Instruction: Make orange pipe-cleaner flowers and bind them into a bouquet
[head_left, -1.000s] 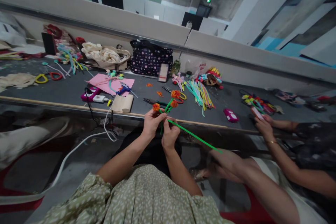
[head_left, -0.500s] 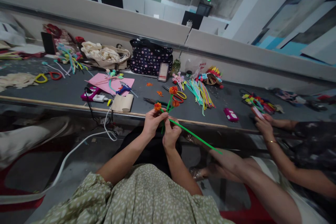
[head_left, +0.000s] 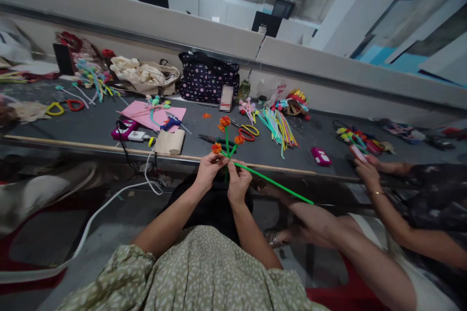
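Observation:
My left hand (head_left: 209,172) pinches the green stems of a small bunch of pipe cleaner flowers (head_left: 226,140) in front of the table edge. Three orange blooms top the bunch, one higher than the other two. Close beside it, my right hand (head_left: 238,183) is closed on a green pipe cleaner (head_left: 280,184) where it meets the stems. Its long free end slants down to the right, over a neighbour's leg. The fingers hide the exact crossing. Behind the flowers lie scissors (head_left: 249,131) with red and yellow handles and dark-jawed pliers (head_left: 211,139).
On the dark table (head_left: 197,126) are a glue gun (head_left: 170,121) on pink paper (head_left: 140,112), a bundle of pipe cleaners (head_left: 279,129), a magenta box (head_left: 321,156) and a dotted bag (head_left: 208,77). A white cable (head_left: 105,209) hangs at left. To the right, a person holds a phone (head_left: 358,154).
The flower bunch has turned and shifted slightly left, its blooms spreading wider apart. The long green pipe cleaner's free end has risen a little and moved right. Both hands keep their hold.

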### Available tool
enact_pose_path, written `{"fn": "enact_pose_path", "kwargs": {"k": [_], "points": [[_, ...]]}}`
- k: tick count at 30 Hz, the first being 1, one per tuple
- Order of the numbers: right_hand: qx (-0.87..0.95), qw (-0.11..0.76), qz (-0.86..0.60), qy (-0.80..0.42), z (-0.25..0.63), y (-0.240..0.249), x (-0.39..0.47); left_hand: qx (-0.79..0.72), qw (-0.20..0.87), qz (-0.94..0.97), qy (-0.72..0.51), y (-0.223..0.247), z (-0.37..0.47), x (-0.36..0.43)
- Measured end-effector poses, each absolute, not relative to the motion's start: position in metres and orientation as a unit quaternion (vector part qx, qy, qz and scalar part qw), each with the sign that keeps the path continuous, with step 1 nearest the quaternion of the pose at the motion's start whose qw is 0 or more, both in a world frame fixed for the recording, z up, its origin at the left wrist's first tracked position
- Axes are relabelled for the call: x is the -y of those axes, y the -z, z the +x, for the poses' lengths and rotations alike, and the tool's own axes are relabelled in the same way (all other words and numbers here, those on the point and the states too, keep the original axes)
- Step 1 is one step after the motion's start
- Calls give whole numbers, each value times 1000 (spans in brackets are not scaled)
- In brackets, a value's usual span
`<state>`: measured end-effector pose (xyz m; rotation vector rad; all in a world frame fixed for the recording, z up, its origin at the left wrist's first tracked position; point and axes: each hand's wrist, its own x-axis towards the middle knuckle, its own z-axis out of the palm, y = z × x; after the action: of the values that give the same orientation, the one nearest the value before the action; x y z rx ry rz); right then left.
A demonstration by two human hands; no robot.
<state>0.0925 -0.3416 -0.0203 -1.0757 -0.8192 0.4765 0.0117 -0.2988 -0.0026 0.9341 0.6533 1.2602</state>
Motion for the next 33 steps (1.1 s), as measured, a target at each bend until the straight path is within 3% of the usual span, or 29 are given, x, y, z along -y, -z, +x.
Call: {"fn": "enact_pose_path", "kwargs": {"k": [21,33], "points": [[214,759,-359,-499,96,20,334,-271,731,400,-481,1,2,289],[264,776,-412,-398,92,20,337,-296,655,437,-540,-3,3,295]]}}
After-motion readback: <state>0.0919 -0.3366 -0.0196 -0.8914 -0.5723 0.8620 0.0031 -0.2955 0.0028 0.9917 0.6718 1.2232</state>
